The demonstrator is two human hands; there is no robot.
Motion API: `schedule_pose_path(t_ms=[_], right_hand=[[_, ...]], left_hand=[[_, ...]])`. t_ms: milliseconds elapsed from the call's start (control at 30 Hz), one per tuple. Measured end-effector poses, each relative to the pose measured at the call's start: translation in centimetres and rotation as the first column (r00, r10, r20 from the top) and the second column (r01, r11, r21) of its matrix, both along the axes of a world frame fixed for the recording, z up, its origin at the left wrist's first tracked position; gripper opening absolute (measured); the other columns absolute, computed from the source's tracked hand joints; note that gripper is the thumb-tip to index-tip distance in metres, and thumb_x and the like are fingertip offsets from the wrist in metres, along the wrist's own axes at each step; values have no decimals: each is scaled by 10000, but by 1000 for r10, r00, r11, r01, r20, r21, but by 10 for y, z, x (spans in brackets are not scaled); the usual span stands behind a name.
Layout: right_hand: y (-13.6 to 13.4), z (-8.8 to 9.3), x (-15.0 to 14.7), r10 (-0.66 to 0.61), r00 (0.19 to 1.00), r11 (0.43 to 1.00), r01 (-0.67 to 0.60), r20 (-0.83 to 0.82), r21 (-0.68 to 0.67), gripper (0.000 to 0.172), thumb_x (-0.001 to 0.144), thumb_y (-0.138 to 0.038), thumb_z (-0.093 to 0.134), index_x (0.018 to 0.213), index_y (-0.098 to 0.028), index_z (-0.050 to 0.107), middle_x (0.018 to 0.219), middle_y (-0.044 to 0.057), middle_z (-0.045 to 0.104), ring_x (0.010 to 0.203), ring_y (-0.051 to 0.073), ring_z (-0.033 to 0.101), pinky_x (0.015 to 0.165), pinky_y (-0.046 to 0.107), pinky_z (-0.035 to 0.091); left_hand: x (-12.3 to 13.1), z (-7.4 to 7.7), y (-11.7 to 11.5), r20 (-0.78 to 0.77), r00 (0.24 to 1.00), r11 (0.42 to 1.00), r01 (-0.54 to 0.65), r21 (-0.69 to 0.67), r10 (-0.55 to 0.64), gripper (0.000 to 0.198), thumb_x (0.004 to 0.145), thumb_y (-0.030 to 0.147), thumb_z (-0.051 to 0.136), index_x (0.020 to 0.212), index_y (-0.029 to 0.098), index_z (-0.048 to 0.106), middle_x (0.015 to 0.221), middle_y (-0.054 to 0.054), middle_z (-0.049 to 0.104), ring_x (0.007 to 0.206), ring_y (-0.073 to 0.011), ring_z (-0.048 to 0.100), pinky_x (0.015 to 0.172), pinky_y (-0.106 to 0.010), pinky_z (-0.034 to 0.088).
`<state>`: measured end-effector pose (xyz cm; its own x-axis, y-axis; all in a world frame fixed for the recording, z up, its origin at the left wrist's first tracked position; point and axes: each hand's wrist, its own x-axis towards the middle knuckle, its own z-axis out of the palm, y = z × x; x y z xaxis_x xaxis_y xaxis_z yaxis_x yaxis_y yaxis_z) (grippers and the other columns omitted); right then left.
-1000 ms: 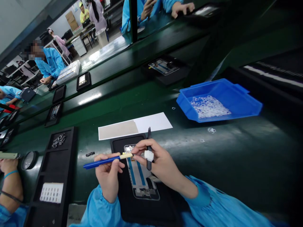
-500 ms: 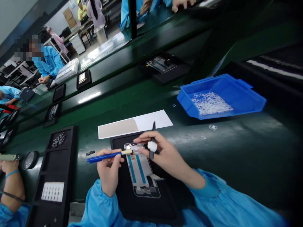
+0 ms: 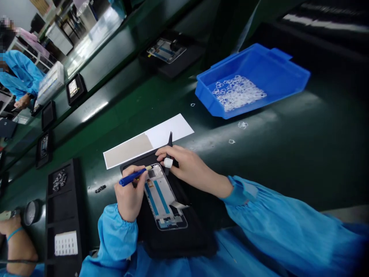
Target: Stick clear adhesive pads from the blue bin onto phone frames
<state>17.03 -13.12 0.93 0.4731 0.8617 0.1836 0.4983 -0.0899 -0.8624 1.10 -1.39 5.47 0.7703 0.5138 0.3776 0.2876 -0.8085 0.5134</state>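
Observation:
My left hand (image 3: 127, 198) is closed around a blue pen-like tool (image 3: 129, 178). Its cream tip lies over the top end of an opened phone frame (image 3: 162, 188), which has blue strips inside and a loose flap on its right side. The frame rests on a black tray (image 3: 198, 240). Just right of the frame's top end, my right hand (image 3: 191, 165) grips black tweezers (image 3: 170, 140), their points facing up and away from the phone. A white wrap (image 3: 168, 162) is on a finger of this hand.
Behind the tray lies a white and beige card (image 3: 173, 130). A blue bin (image 3: 285, 82) with small white rings stands at the back right. A black compartment tray (image 3: 62, 207) is to the left, near another person's arm (image 3: 20, 242). More phone trays line the bench.
The view has shifted, so most things sit further left. My right hand has drawn back from over the phone's top end to its right edge. The pen-like tool's tip now points more upward.

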Motion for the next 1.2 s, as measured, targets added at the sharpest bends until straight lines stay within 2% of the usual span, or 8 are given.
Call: schedule_pose_path(t_ms=[200, 467, 1200], right_hand=[[-1, -1, -2, 58, 998, 998, -59, -19, -30, 361, 816, -37, 512, 1112, -233, 575, 998, 47, 701, 905, 224, 630, 690, 314, 474], [-2, 1, -1, 55, 998, 997, -56, -34, -43, 343, 828, -23, 538, 1103, -224, 579, 1016, 43, 704, 919, 223, 622, 710, 313, 476], [-3, 4, -2, 53, 999, 997, -53, -12, -51, 368, 807, -8, 502, 1096, -217, 590, 988, 54, 696, 889, 223, 628, 699, 317, 487]], left_hand=[[7, 11, 2, -116, 990, 989, 97, 111, -84, 102, 919, 225, 622, 1009, 200, 580, 906, -29, 730, 761, -142, 724, 617, -205, 561], [12, 18, -1, -223, 973, 976, 105, 192, -60, 104, 931, 269, 605, 1008, 201, 591, 891, -29, 736, 731, -141, 719, 614, -207, 542], [16, 15, -1, -235, 969, 959, 131, 253, -70, 108, 923, 237, 621, 1010, 194, 574, 884, -17, 727, 703, -132, 713, 574, -198, 497]])
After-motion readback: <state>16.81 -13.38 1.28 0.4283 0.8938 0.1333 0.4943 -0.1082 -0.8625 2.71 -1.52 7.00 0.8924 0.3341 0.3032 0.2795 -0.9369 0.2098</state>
